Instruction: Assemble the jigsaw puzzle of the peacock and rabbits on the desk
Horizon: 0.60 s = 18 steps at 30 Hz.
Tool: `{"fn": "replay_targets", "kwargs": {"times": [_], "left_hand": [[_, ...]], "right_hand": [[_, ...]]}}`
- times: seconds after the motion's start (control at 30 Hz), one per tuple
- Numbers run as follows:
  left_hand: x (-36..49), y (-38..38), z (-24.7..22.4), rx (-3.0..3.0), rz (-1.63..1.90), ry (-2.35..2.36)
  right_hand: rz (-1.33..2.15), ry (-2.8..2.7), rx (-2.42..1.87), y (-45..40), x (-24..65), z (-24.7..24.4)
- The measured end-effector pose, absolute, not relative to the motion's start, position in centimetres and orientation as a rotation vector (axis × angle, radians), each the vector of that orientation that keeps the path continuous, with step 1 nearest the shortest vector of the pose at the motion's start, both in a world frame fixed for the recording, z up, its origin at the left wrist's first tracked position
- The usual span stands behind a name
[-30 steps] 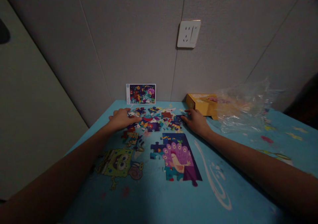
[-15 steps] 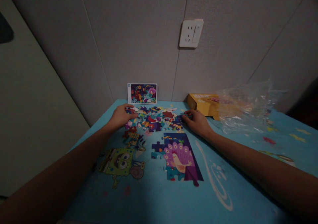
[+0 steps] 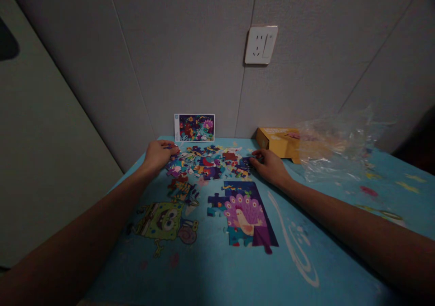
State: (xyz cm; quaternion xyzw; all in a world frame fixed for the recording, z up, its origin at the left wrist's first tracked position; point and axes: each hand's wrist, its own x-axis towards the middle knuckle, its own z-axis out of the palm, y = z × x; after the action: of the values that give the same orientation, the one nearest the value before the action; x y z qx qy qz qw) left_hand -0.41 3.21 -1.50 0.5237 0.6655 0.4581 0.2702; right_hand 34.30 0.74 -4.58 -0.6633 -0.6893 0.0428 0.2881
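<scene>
My left hand point(image 3: 158, 156) is at the left edge of a loose heap of jigsaw pieces point(image 3: 207, 162), its fingers closed on a reddish-purple puzzle piece point(image 3: 174, 150). On the heap's right side rests my right hand point(image 3: 269, 166), thumb and forefinger pinching a dark puzzle piece point(image 3: 258, 158). Nearer to me lies a joined section of the puzzle point(image 3: 245, 217), showing a pink peacock on dark blue. Its left edge is uneven, with knobs sticking out. A small picture card point(image 3: 195, 128) of the full scene leans on the wall behind the heap.
A yellow box point(image 3: 279, 143) stands against the wall at the back right, partly covered by a clear plastic bag point(image 3: 335, 150). The blue tabletop point(image 3: 210, 274) has printed cartoon figures. A power socket point(image 3: 261, 45) is on the wall above.
My left hand has drawn back to the left, from over the heap to its left edge. My right hand and the joined peacock section stay where they were.
</scene>
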Motion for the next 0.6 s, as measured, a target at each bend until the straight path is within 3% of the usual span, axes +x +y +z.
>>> {"fn": "replay_targets", "kwargs": {"times": [0.4,0.6], "left_hand": [[-1.5,2.7,-1.7,2.015,0.494,2.406],[-0.2,1.5,-0.3,2.208,0.347,2.129]], "right_hand": [[0.116,-1.819,-1.773,0.7,34.2,-4.6],[0.113,-1.815,-1.762,0.7,34.3,-4.6]]}}
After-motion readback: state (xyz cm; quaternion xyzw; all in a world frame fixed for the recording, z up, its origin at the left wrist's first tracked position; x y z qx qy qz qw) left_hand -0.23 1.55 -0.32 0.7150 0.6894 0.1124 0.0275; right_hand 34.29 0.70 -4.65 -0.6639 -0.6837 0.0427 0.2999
